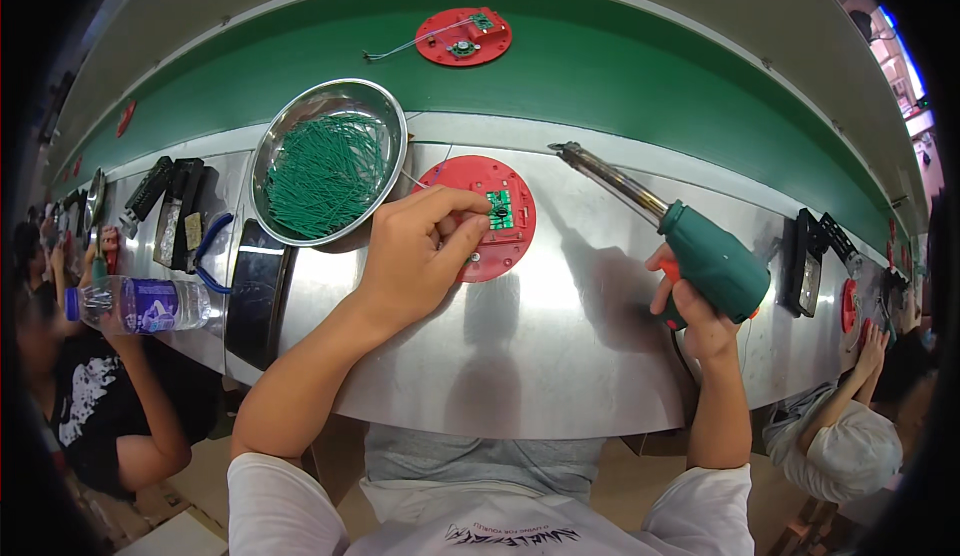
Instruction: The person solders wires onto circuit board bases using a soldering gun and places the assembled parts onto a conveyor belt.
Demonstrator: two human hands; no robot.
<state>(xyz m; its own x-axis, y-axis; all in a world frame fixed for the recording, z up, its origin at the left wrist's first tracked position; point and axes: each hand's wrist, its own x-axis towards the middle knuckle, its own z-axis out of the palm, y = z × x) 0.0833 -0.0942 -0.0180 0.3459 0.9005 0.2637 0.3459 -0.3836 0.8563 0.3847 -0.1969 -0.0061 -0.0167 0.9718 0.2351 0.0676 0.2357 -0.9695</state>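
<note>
My left hand (425,241) rests over a round red plastic plate (512,254). Its thumb and index finger pinch together at the edge of a small green circuit board (504,206) on that plate; whatever lies between the fingertips is too small to tell. In my right hand (708,324) is a green soldering gun (716,264), gripped by its handle with a finger at the red trigger. The gun's long metal barrel points up and left, its dark tip above the bench and apart from the plate. Left of the plate stands a steel bowl (398,121) full of short green wires (325,176).
Another red plate (465,51) with boards and loose wires lies on the green back strip. Left are a black tray (258,296), blue-handled pliers (210,256) and a water bottle (140,304). A black holder (805,261) stands right. Other people work at both sides.
</note>
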